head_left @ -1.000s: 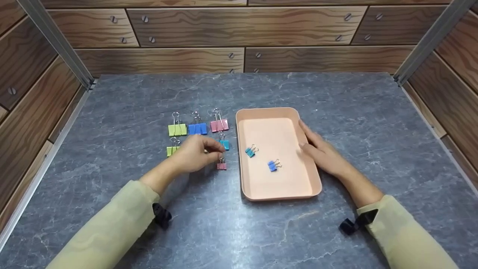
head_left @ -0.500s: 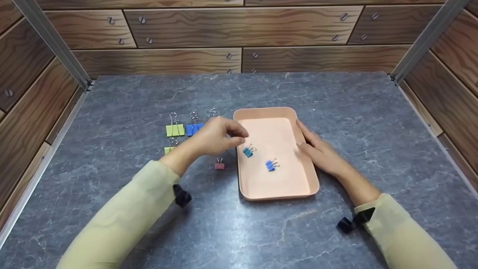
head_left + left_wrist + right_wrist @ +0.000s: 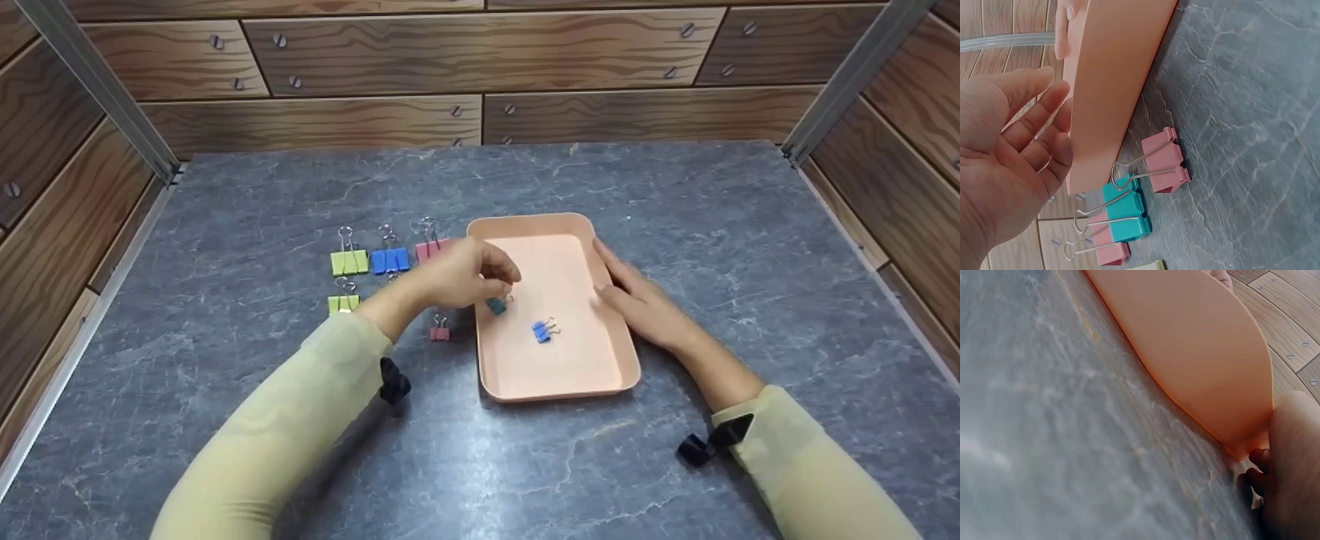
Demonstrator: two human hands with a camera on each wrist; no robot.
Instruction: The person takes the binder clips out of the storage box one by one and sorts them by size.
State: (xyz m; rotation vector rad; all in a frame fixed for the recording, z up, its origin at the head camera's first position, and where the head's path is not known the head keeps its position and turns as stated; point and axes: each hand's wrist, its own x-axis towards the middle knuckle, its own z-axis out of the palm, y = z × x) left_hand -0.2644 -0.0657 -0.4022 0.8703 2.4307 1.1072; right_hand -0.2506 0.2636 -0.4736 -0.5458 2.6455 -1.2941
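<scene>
My left hand (image 3: 465, 274) is over the left rim of a peach tray (image 3: 555, 375), fingers bent and thumb tip close to the forefinger. No object shows between those fingertips in the left wrist view. Inside the tray lie a small blue binder clip (image 3: 542, 331) and a teal binder clip (image 3: 496, 305), partly hidden by the left hand. My right hand (image 3: 645, 311) holds the tray's right wall, thumb at the rim and fingers along the outside. A small pink binder clip (image 3: 439, 332) lies left of the tray.
More binder clips lie left of the tray: large yellow-green (image 3: 349, 262), blue (image 3: 390, 261) and pink (image 3: 430, 250), plus a smaller yellow-green clip (image 3: 343, 304). A teal clip (image 3: 1124, 208) shows in the left wrist view. Wood-patterned walls (image 3: 480, 52) surround the grey marbled table (image 3: 300, 187).
My left hand has moved right, from among the binder clips to over the tray's left side. The right hand stays on the tray, and the two clips inside have not shifted within it.
</scene>
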